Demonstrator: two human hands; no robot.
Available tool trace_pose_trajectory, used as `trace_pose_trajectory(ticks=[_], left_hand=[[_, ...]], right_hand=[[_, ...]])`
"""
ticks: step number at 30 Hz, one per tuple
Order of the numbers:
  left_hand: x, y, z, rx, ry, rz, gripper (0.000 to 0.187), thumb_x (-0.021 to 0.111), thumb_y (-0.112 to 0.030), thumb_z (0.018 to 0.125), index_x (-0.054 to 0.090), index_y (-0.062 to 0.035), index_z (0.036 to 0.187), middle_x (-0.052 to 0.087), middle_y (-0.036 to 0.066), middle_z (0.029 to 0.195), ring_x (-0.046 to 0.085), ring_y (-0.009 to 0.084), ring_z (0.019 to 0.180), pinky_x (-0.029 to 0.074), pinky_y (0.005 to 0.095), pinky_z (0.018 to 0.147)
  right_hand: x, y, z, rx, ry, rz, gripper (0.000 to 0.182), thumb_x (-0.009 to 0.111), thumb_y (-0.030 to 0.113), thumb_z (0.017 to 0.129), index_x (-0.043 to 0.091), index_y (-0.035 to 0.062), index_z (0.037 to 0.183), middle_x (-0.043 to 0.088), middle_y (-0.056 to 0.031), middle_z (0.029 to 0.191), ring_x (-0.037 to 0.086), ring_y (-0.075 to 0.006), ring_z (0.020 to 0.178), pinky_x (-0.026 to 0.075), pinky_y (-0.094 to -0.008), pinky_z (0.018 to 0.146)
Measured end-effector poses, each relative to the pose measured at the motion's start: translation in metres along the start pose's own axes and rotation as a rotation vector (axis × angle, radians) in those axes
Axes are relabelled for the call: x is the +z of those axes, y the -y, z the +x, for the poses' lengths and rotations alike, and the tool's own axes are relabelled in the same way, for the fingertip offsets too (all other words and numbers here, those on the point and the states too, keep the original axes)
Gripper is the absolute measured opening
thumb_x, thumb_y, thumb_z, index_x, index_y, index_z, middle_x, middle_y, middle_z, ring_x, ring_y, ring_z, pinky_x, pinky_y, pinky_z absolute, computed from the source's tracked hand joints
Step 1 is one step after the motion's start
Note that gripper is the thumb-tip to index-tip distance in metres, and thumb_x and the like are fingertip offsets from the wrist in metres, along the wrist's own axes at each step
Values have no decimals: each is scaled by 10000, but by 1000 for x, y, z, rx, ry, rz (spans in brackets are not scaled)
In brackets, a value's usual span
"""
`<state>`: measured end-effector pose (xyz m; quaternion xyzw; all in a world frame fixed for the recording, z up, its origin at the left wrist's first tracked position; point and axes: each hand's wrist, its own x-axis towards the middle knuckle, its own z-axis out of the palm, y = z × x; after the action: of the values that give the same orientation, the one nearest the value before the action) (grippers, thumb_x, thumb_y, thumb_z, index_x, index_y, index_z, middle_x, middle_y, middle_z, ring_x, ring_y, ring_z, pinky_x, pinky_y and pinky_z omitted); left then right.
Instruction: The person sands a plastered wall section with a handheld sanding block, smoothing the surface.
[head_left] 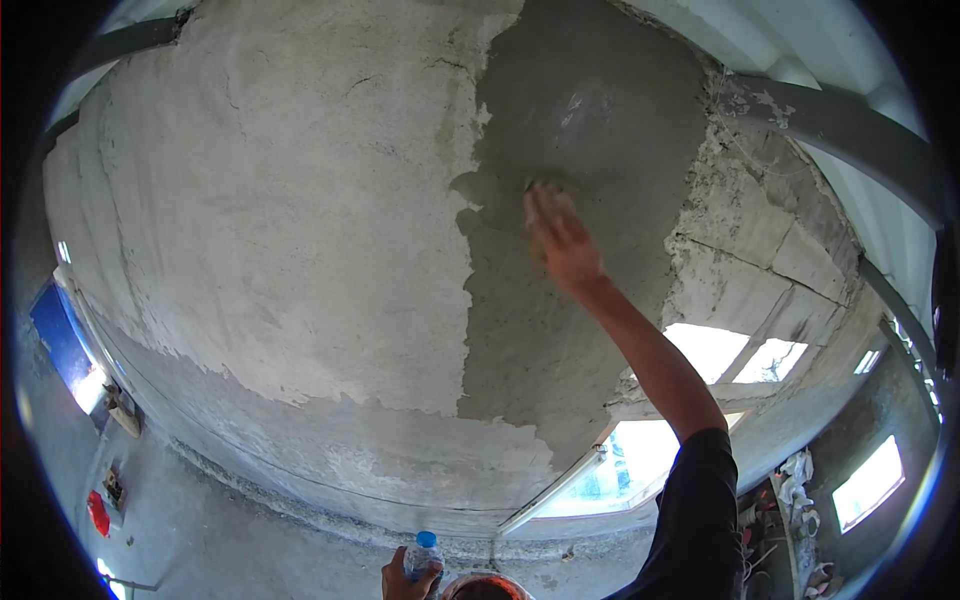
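Observation:
My right hand (563, 240) presses against the dark, damp plaster (590, 120) on the wall, its fingers pointing up and blurred by motion. A yellowish, sponge-like pad shows partly beneath the palm; the hand hides most of it. Low in the view, my left hand (400, 578) is wrapped around a clear plastic bottle (425, 560) with a blue cap, held upright. The damp plaster forms a tall strip beside paler, dry plaster (330, 220), with a ragged border between them. A shiny wet patch lies above my right hand.
Bare, broken block wall (760, 270) and window openings (630, 460) lie to the right. A round, orange-rimmed container (485, 582) is at the bottom. Grey metal beams (850, 135) curve overhead. A red item (98, 513) rests on the floor far left; cluttered shelves (790, 510) stand lower right.

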<state>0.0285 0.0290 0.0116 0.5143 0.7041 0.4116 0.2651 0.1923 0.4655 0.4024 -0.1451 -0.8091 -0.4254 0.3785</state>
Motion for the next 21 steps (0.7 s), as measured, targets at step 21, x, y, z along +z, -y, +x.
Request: trace_pose_trajectory(ticks=[21], left_hand=[[4,21,5,20,-108,-51,702,749,-323,709,459,8,1256,628,226,921,628,352,787,512,431,646]], right_hand=[[-28,-21,66,243,-101,-83,681,603,46,761,321,76,1380,344,-139,1421,397,-346,1257,393,-397,1021]])
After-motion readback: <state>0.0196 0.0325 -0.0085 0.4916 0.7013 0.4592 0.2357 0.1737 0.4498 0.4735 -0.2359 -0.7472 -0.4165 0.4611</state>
